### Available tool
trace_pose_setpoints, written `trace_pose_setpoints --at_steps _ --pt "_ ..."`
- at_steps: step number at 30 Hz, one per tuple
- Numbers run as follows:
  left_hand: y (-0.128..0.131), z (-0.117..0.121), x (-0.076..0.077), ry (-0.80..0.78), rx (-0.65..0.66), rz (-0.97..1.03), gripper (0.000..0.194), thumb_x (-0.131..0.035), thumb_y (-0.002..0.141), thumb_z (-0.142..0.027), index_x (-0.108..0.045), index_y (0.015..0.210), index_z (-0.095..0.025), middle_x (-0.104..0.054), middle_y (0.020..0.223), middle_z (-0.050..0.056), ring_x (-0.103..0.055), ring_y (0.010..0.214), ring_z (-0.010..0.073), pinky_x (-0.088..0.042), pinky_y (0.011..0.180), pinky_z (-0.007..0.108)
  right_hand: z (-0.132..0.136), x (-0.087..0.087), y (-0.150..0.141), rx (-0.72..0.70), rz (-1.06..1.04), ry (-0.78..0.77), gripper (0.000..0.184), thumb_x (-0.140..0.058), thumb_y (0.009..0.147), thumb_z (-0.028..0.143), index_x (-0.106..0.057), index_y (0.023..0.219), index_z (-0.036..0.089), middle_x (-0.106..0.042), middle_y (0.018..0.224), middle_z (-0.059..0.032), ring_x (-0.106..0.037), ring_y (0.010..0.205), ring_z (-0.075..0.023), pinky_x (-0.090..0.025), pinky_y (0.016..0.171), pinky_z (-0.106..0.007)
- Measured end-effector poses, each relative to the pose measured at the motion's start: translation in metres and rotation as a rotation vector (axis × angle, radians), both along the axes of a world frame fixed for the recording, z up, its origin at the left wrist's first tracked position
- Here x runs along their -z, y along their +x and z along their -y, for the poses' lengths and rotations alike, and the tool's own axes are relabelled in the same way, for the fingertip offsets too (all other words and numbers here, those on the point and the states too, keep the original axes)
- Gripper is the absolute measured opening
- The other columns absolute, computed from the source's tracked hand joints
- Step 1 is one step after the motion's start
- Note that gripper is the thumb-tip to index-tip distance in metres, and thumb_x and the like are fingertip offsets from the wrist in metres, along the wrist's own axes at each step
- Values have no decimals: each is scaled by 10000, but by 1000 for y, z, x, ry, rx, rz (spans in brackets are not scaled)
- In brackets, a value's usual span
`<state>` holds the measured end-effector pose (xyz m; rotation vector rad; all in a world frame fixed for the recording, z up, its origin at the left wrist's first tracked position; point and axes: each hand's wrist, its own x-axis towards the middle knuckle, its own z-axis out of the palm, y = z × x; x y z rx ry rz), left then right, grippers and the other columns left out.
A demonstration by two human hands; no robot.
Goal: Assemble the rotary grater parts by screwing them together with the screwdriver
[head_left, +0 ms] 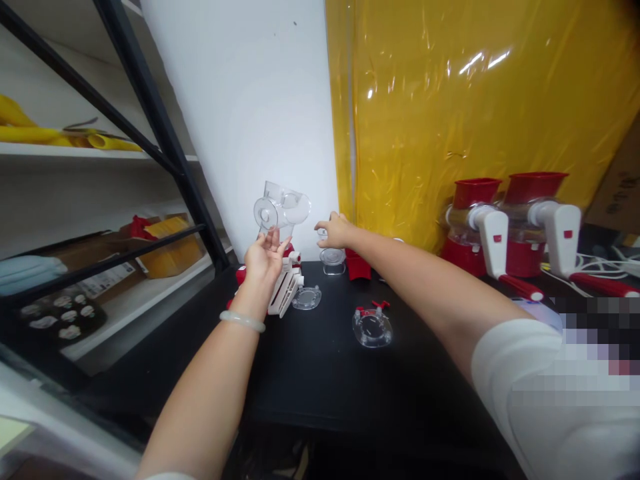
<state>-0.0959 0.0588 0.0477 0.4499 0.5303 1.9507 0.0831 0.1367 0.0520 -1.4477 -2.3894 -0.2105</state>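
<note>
My left hand (pixel 264 257) holds up a clear plastic housing (pixel 281 210) with a round opening, raised above the black table (pixel 320 373). My right hand (pixel 336 230) reaches toward the back of the table, fingers pinched just above a small clear cup piece (pixel 333 259). Below the left hand lies a white and red machine part (pixel 286 287) on its side. A clear ring (pixel 307 297) sits beside it. A clear lid with red clips (pixel 372 326) rests nearer to me. A red piece (pixel 358 265) stands by the right forearm.
Two assembled red and white hand-crank machines (pixel 505 227) stand at the right, before a yellow plastic sheet (pixel 475 113). White cables (pixel 617 263) lie far right. A black-framed shelf unit (pixel 150 120) with boxes and trays fills the left. A white wall is behind.
</note>
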Motion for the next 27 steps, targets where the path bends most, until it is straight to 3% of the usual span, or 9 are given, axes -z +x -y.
trace_pose_setpoints --at_steps 3,7,10,13,17,22,27 --pt "1 0 1 -5 8 9 273 -400 952 -61 -510 721 -158 -647 760 11 -677 778 100 -439 1034 543 3 -3 1 39 -22 -59 630 -602 748 556 -531 1348 376 -441 1333 -139 -412 1269 -391 -378 997 -546" --pt "2 0 3 -11 9 25 273 -399 932 -44 -499 707 -162 -655 791 21 -683 802 105 -446 1035 515 4 -23 -1 50 -140 -124 647 -582 754 517 -508 1373 345 -469 1391 -129 -331 1357 -418 -268 1053 -655" --pt "3 -1 4 -1 14 40 284 -388 936 -45 -490 698 -162 -654 775 18 -678 782 101 -438 1043 520 3 -46 -5 -143 -510 -58 610 -391 878 509 -406 1438 268 -472 1436 -108 -392 1349 -335 -292 1087 -584" --pt "5 -3 6 15 18 35 273 -385 942 -57 -496 716 -163 -646 757 14 -674 777 106 -438 1039 531 7 -66 -12 -358 -750 -29 702 -337 884 637 -308 1469 249 -441 1468 -115 -432 1333 -292 -296 1110 -533" --pt "11 -3 10 57 6 -28 249 -406 937 -82 -502 724 -167 -651 774 27 -675 825 137 -457 1016 525 21 -80 -24 -428 -720 -126 866 -514 762 742 -372 1411 187 -489 1403 -181 -481 1283 -323 -308 1103 -539" --pt "20 -4 15 132 -51 -66 225 -424 926 -80 -496 734 -175 -627 745 12 -663 783 141 -496 958 511 30 -88 -38 -327 -685 -87 795 -651 756 602 -404 1377 173 -538 1308 -169 -521 1233 -301 -337 1077 -526" --pt "12 -15 18 -55 -108 -260 164 -500 885 -78 -513 761 -183 -586 746 1 -629 691 133 -532 857 371 27 -90 -37 -330 -621 -36 711 -675 778 465 -404 1383 209 -559 1255 -130 -560 1157 -261 -372 1045 -504"
